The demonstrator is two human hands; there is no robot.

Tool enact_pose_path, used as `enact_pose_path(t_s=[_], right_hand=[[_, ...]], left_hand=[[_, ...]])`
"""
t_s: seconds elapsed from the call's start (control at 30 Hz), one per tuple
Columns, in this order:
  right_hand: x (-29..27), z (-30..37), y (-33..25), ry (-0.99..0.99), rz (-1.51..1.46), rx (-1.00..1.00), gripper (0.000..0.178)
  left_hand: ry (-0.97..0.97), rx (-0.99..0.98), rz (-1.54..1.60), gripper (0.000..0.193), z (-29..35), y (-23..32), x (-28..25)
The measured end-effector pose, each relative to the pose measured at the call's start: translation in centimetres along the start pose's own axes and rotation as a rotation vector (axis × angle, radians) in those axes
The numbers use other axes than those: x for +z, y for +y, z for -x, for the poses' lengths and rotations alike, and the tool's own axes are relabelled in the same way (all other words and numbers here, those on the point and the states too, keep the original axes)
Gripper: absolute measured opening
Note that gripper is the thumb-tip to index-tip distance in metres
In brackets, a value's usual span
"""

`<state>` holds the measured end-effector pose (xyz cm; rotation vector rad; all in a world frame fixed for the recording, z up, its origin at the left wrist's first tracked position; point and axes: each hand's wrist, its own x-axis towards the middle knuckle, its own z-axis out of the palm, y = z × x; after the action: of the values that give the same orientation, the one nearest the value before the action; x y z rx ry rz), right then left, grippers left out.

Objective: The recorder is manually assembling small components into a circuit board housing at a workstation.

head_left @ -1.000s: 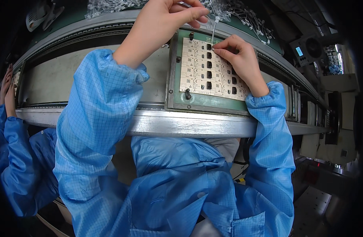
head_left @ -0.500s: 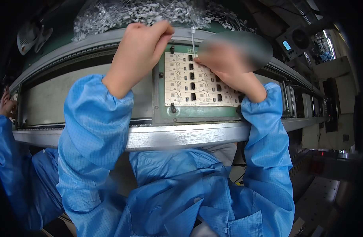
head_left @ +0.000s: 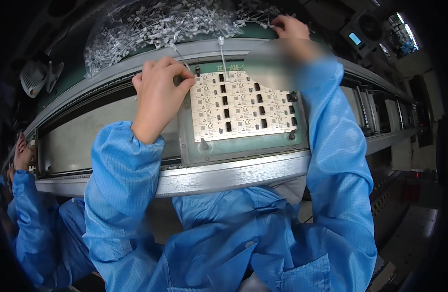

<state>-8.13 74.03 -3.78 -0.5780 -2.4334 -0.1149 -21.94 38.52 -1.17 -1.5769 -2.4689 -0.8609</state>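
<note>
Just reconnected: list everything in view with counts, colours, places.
Flat rectangular circuit panel: one, cream, centre
Framed flat plate: one, green, beneath panel
Blocky components: many, black, on panel
Thin flexible cable: one, white, panel's top edge
Plastic bag: one, clear, top left
Connector cables: many, white, in and beside bag
Metal rails: two, silver, near and far
Slotted object: one, white, upper left
Boxy screened device: one, dark, upper right
Co-worker: one, blue sleeves, left edge
Own sleeves: two, blue cloth, both sides
Left grip: one, bare, pinching another cable by panel
Right grip: one, bare, near connector cables
</note>
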Motion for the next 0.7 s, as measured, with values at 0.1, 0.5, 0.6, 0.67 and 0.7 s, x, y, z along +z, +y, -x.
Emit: enact_pose_path(t_s=[0.1, 0.5, 0.6, 0.67, 0.7], right_hand=[[-1.3, 0.2, 1.0, 0.067, -0.077, -0.024, 0.016], [-9.1, 2.5, -3.0, 0.235, -0.757, 0.262, 0.009], [-10.0, 3.9, -4.0, 0.196, -1.09, 0.233, 0.008], [-10.6, 4.8, -3.1, 0.113, -1.089, 0.195, 0.012], [-10.9, 5.3, -2.9, 0.022, -1.091, 0.161, 0.016]], left_hand=[[-0.036, -0.054, 0.061, 0.008, -0.2, -0.4, 0.0], [-0.097, -0.076, 0.12, 0.01, -0.1, -0.9, -0.2], [-0.042, 0.089, -0.052, 0.011, 0.3, -0.2, -0.8], [-0.019, 0.229, -0.183, 0.013, 1.0, 1.0, -1.5], [-0.012, 0.242, -0.188, 0.013, 1.5, 1.5, -1.5]])
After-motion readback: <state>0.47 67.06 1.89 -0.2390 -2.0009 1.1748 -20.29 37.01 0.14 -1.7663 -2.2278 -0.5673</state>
